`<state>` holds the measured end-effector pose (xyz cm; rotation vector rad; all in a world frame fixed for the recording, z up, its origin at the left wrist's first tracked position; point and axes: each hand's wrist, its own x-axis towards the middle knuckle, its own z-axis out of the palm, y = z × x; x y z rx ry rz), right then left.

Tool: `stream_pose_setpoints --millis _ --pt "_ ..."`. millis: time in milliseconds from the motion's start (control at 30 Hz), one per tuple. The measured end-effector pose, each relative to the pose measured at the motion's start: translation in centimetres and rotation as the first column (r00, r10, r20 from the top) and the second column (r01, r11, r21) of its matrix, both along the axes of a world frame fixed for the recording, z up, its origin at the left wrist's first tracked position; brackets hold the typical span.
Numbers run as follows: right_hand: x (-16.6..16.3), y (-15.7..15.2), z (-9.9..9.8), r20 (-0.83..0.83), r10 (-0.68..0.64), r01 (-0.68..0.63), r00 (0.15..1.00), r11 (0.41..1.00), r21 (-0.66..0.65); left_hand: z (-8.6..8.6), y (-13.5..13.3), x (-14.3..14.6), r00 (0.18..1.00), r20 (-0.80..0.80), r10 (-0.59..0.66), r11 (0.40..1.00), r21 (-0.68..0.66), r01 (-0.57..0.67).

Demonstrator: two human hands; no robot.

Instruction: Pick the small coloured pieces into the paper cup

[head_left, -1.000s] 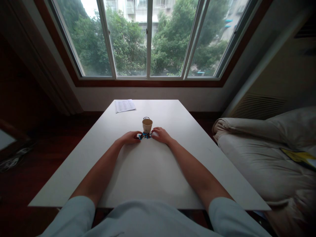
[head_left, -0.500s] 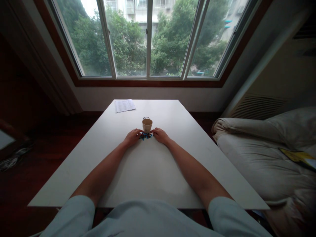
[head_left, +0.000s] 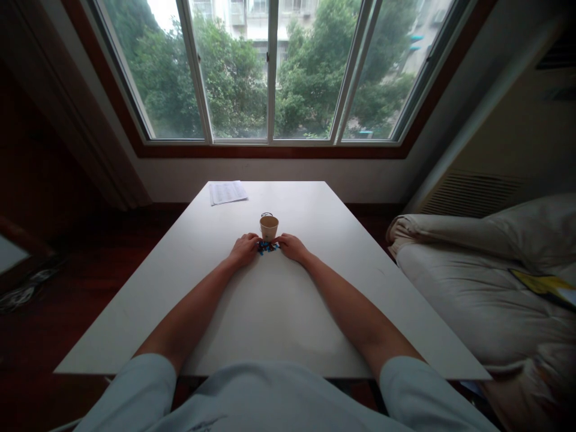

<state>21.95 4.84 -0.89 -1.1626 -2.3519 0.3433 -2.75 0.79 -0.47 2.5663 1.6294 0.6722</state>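
Note:
A small heap of blue pieces (head_left: 267, 246) lies on the white table (head_left: 270, 312), just in front of a tan paper cup (head_left: 269, 227) that stands upright. My left hand (head_left: 244, 248) is at the heap's left side with its fingers curled in against the pieces. My right hand (head_left: 292, 246) mirrors it on the right, fingers bent and touching the heap. Both hands cup the pile between them. What the fingertips hold underneath is hidden.
A printed sheet of paper (head_left: 227, 192) lies at the table's far left corner. A small dark object (head_left: 266, 214) sits behind the cup. Bedding and a pillow (head_left: 486, 282) are close to the table's right edge. A wide window (head_left: 270, 72) is beyond the table.
Both hands have drawn inward toward each other, and the left fingers have curled. The blue pieces are pushed into a tighter heap in front of the cup.

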Motion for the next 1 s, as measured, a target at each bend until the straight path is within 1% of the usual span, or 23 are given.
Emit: stream_pose_setpoints --millis 200,367,500,633,700,800,900,1000 --pt "0.2 0.2 -0.1 -0.034 0.023 -0.023 0.999 1.000 0.006 0.0 0.1 0.0 0.996 0.080 -0.044 0.998 -0.037 0.047" --pt "0.1 0.2 -0.2 -0.076 0.042 -0.042 0.996 0.999 -0.007 0.2 0.1 -0.1 0.989 0.142 -0.047 0.998 -0.041 0.054" --pt "0.2 0.4 -0.2 -0.146 -0.006 0.005 0.989 1.000 -0.009 0.4 0.0 -0.1 0.987 0.157 -0.039 0.998 -0.034 0.045" --pt "1.1 0.8 -0.1 -0.156 -0.038 0.042 0.987 0.999 0.020 0.6 0.1 -0.2 0.987 0.155 -0.038 0.999 -0.032 0.044" --pt "1.7 0.9 0.1 -0.152 -0.014 0.017 0.988 1.000 0.018 0.5 0.3 -0.4 0.987 0.158 -0.032 0.999 -0.037 0.039" --pt "2.5 0.9 0.6 -0.129 0.065 -0.066 0.989 0.998 -0.001 0.2 0.7 -1.0 0.986 0.168 -0.006 0.999 -0.041 0.013" --pt "2.7 0.7 0.8 -0.105 0.143 -0.141 0.984 0.990 0.020 0.0 1.0 -1.5 0.982 0.188 0.015 0.999 -0.042 -0.007" --pt "2.5 0.6 0.6 -0.096 0.128 -0.123 0.987 0.991 0.050 -0.1 1.1 -1.8 0.978 0.204 0.040 0.998 -0.050 -0.030"
